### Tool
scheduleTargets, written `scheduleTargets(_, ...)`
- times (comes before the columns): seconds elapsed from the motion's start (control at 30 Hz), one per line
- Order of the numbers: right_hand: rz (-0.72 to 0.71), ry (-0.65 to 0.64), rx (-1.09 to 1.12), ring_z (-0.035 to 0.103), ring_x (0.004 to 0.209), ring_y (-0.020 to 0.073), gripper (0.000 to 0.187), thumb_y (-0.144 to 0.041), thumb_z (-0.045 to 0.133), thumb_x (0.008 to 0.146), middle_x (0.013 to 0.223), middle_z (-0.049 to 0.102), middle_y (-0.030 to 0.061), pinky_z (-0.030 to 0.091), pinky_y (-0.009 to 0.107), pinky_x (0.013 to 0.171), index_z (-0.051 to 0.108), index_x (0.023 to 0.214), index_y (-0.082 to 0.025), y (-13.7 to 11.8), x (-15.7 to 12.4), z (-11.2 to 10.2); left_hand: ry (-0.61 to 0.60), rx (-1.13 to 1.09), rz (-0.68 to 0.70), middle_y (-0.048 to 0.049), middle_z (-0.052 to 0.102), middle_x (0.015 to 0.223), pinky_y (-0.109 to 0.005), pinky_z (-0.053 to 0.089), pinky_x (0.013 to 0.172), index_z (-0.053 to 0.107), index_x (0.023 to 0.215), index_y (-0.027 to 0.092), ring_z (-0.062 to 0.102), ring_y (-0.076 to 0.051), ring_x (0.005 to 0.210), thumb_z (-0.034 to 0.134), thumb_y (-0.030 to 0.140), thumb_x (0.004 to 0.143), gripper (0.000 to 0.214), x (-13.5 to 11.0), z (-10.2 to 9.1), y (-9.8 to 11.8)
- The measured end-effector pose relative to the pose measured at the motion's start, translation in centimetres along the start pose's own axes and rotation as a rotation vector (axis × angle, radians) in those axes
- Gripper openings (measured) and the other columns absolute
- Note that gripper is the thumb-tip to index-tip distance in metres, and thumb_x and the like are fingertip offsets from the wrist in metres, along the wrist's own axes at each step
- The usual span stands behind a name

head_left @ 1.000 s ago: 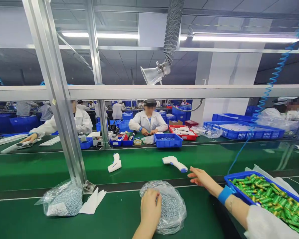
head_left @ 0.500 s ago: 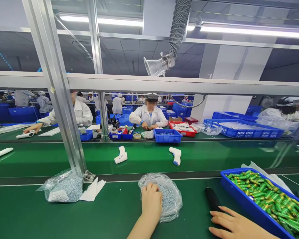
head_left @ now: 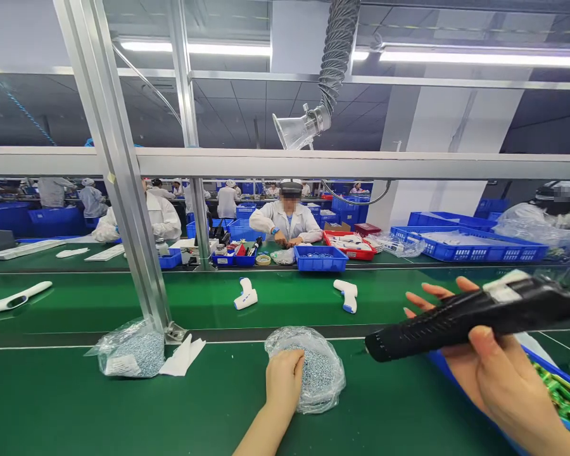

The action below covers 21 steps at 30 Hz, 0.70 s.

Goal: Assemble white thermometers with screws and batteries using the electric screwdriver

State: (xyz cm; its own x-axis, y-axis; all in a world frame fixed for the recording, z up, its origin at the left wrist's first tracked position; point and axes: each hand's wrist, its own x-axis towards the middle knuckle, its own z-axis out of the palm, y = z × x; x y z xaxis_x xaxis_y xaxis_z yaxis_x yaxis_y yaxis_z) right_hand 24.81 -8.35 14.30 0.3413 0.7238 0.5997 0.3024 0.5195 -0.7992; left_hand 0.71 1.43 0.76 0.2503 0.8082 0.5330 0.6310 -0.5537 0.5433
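My left hand (head_left: 282, 382) rests with curled fingers in an open clear plastic bag (head_left: 318, 373) of small grey-blue parts on the green bench; what the fingers hold is hidden. My right hand (head_left: 491, 367) is raised at the right and grips a black electric screwdriver (head_left: 460, 316), which points left, above the blue bin. Two white thermometer guns, one at the left (head_left: 246, 294) and one at the right (head_left: 346, 295), lie on the green conveyor belt beyond the bag.
A blue bin of green batteries (head_left: 563, 396) sits at the right under my hand. A second bag of small parts (head_left: 133, 351) and white paper lie by the aluminium post (head_left: 123, 190). Another white device (head_left: 14, 297) rides the belt at far left. Workers in white coats sit opposite.
My right hand drew back from the belt to the black screwdriver on the bench and has lifted it up. The thermometer guns have drifted right on the belt. My left hand stays in the bag.
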Motion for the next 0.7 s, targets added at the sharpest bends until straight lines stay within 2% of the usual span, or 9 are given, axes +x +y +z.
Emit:
scheduleTargets(0.07,0.074,0.165,0.372,0.062,0.092,0.024,0.049,-0.051,0.059,0.08,0.118,0.053,0.006,0.056,0.038,0.078,0.047,0.125,-0.036,-1.2,0.2,2.3,0.036,-0.031,0.066,-0.0082,0.071,0.08,-0.035,0.049,0.062,0.064,0.1,0.014,0.065,-0.022,0.068,0.034,0.016,0.085,0.034,-0.3,0.1,0.4)
scheduleTargets(0.17,0.075,0.251,0.555,0.058,0.068,0.0126,0.045,-0.051,0.064,0.078,0.101,0.055,0.0015,0.056,0.026,0.062,0.054,0.117,-0.033,-2.0,-0.4,5.0,0.063,-0.074,0.181,-0.0045,0.071,0.077,-0.035,0.049,0.061,0.053,0.116,0.016,0.065,-0.02,0.065,0.033,0.019,0.086,0.036,-1.2,0.2,1.4)
scheduleTargets(0.3,-0.065,0.183,0.521,0.052,0.056,0.0109,0.057,-0.049,0.069,0.074,0.089,0.053,0.0006,0.049,0.026,0.052,0.047,0.124,-0.034,-1.8,-1.7,7.0,0.097,-0.111,0.368,0.0025,0.069,0.071,-0.032,0.046,0.054,0.022,0.137,0.024,0.063,-0.019,0.06,0.032,0.018,0.088,0.05,-2.2,0.1,2.8)
scheduleTargets(0.4,-0.115,0.109,0.498,0.053,0.053,0.0127,0.053,-0.045,0.067,0.078,0.087,0.053,0.0025,0.047,0.028,0.049,0.046,0.125,-0.033,-1.7,-2.4,7.9,0.116,-0.113,0.48,0.0031,0.069,0.07,-0.032,0.044,0.049,0.004,0.142,0.023,0.062,-0.02,0.055,0.029,0.019,0.092,0.056,-2.5,0.1,3.6)
scheduleTargets(0.7,-0.139,0.034,0.483,0.053,0.052,0.0116,0.039,-0.043,0.065,0.08,0.085,0.055,0.0023,0.046,0.026,0.046,0.053,0.116,-0.034,-2.1,-2.5,9.1,0.156,-0.103,0.514,0.0012,0.069,0.071,-0.032,0.045,0.052,0.005,0.144,0.02,0.062,-0.019,0.056,0.03,0.02,0.095,0.055,-2.8,0.0,4.3)
